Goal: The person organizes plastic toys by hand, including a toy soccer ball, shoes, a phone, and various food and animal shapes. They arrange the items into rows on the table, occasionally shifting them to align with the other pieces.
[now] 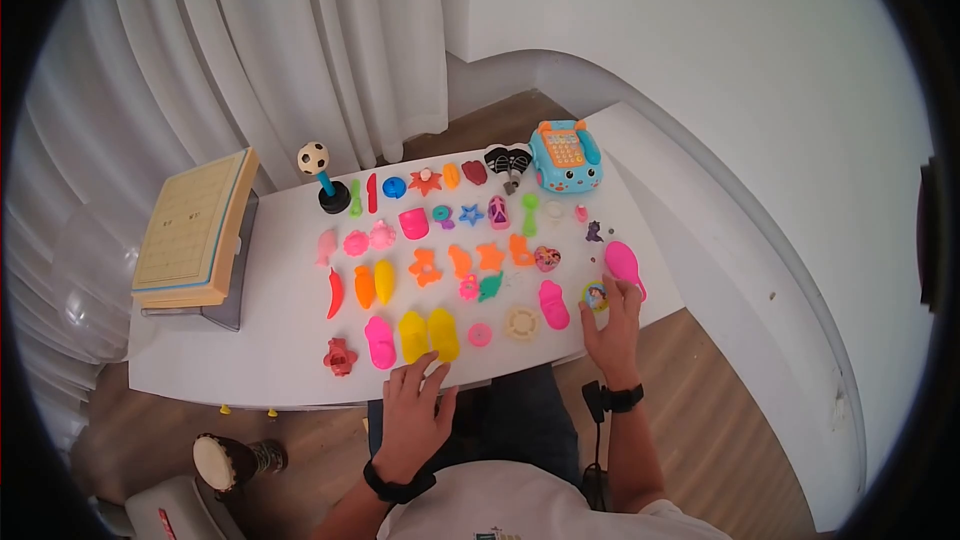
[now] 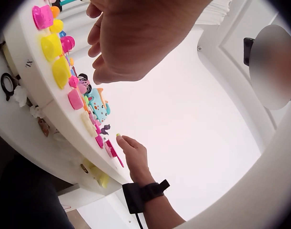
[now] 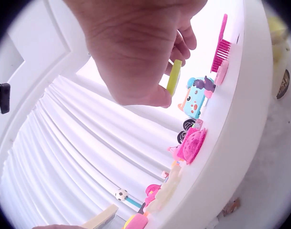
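My right hand (image 1: 615,333) pinches a small round disc (image 1: 595,296) with a picture on its face, at the table's right side by the pink brush (image 1: 622,262). The disc's yellow-green edge (image 3: 174,77) shows between thumb and fingers in the right wrist view, raised off the table. My left hand (image 1: 413,422) is at the front edge, its relaxed fingertips at the lower ends of two yellow slipper-shaped pieces (image 1: 413,338); the head view does not tell whether they touch. In the left wrist view the left hand (image 2: 136,43) holds nothing visible.
Rows of small colourful toys cover the white table (image 1: 270,340). At the back right stands a blue toy phone (image 1: 567,158), at the back left a football on a stand (image 1: 314,158). A wooden board (image 1: 190,225) leans at the left; a drum (image 1: 222,462) is on the floor.
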`<state>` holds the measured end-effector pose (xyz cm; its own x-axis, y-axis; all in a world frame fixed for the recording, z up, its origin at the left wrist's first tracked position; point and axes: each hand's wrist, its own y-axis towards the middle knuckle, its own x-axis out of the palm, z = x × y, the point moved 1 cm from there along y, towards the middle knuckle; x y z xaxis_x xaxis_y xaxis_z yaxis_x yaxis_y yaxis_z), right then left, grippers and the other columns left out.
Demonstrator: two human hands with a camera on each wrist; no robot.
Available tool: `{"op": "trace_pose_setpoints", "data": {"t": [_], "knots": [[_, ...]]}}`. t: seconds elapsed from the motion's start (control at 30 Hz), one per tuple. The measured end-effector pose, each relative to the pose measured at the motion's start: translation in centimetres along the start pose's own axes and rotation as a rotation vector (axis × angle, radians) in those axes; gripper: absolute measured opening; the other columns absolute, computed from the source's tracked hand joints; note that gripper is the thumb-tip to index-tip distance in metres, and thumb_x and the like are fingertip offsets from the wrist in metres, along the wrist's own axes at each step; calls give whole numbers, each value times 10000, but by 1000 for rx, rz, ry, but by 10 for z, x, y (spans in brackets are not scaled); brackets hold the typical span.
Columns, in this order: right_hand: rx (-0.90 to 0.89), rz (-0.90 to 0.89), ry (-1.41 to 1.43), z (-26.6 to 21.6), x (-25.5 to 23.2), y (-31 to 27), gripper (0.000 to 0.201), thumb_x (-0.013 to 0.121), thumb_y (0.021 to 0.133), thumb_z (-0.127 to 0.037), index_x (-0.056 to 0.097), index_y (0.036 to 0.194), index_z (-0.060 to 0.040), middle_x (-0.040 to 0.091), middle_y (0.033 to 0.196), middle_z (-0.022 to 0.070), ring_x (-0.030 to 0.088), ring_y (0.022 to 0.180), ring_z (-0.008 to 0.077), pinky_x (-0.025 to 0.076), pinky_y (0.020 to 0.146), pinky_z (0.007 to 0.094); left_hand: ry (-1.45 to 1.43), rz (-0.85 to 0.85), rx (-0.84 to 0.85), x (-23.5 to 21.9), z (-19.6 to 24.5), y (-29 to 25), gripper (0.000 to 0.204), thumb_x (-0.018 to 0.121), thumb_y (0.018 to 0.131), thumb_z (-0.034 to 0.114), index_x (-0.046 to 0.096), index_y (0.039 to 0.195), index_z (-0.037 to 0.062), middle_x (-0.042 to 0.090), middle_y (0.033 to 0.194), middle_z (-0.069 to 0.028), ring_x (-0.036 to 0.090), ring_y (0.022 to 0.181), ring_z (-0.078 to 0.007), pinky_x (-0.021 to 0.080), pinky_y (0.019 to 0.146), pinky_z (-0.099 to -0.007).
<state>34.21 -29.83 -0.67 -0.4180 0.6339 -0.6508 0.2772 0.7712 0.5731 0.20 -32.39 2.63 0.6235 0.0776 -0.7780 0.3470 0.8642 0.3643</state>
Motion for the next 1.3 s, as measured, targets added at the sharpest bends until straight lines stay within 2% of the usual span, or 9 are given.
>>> {"op": "trace_pose_setpoints", "data": {"t": [0.1, 0.33, 0.53, 0.6, 0.83, 0.93, 1.03, 1.1, 1.3], "knots": [[68, 50, -7, -1, -6, 0, 522, 854, 868, -113, 649, 1326, 31, 560, 1261, 208, 581, 1204, 386, 517, 1007, 454, 4, 42, -24, -6, -7, -8, 356, 799, 898, 97, 717, 1243, 69, 642, 1385, -86, 601, 1134, -314, 476, 927, -452], [143, 104, -33, 16, -9, -6, 541, 879, 855, -172, 647, 1307, 16, 560, 1251, 204, 576, 1189, 401, 512, 997, 476, 15, 156, -72, -14, -25, -20, 341, 807, 879, 62, 728, 1209, 85, 670, 1348, -77, 604, 1092, -301, 465, 913, -449], [155, 136, -47, 19, -11, -6, 537, 872, 873, -188, 640, 1317, 9, 593, 1233, 203, 572, 1201, 412, 506, 1004, 495, 37, 248, -69, -29, -35, -17, 311, 775, 877, 13, 734, 1178, 81, 687, 1300, -79, 606, 1107, -315, 461, 966, -459], [106, 98, -42, 8, -5, -6, 545, 874, 876, -210, 639, 1316, 9, 605, 1217, 206, 570, 1185, 416, 501, 1004, 507, 72, 333, -114, -38, -43, -15, 274, 764, 874, -29, 747, 1129, 69, 696, 1283, -102, 601, 1171, -357, 485, 1029, -476], [77, 14, -114, 5, 16, -1, 536, 877, 875, -223, 648, 1298, 14, 620, 1219, 191, 587, 1177, 398, 498, 1021, 484, 144, 534, -271, -69, -85, -24, 231, 693, 940, -45, 729, 1147, 50, 686, 1299, -126, 601, 1217, -340, 495, 1039, -453], [27, 47, -123, 7, 13, 1, 491, 842, 896, -190, 642, 1292, 20, 614, 1204, 208, 569, 1164, 414, 491, 992, 519, 185, 583, -311, -74, -109, -36, 223, 676, 969, -21, 715, 1178, 45, 678, 1319, -133, 598, 1239, -344, 492, 1047, -474], [61, 57, -46, 23, 7, -1, 415, 768, 920, -92, 638, 1297, 25, 635, 1264, 218, 573, 1199, 433, 488, 1028, 525, 155, 656, -405, -69, -133, -48, 219, 652, 982, 1, 715, 1190, 31, 677, 1310, -141, 598, 1228, -343, 485, 1031, -482], [-32, 30, -57, 26, 1, -1, 382, 694, 922, -4, 639, 1299, 25, 647, 1341, 225, 567, 1267, 455, 480, 1087, 526, 129, 662, -457, -63, -145, -52, 220, 648, 993, 18, 710, 1204, 33, 678, 1315, -137, 600, 1230, -333, 483, 1025, -476], [-13, -48, -98, 37, 5, -8, 359, 679, 911, 18, 667, 1270, 22, 652, 1364, 236, 550, 1331, 465, 468, 1135, 527, 68, 692, -544, -49, -174, -52, 234, 634, 1027, 74, 687, 1253, 39, 673, 1341, -123, 602, 1235, -305, 473, 978, -443]]}}
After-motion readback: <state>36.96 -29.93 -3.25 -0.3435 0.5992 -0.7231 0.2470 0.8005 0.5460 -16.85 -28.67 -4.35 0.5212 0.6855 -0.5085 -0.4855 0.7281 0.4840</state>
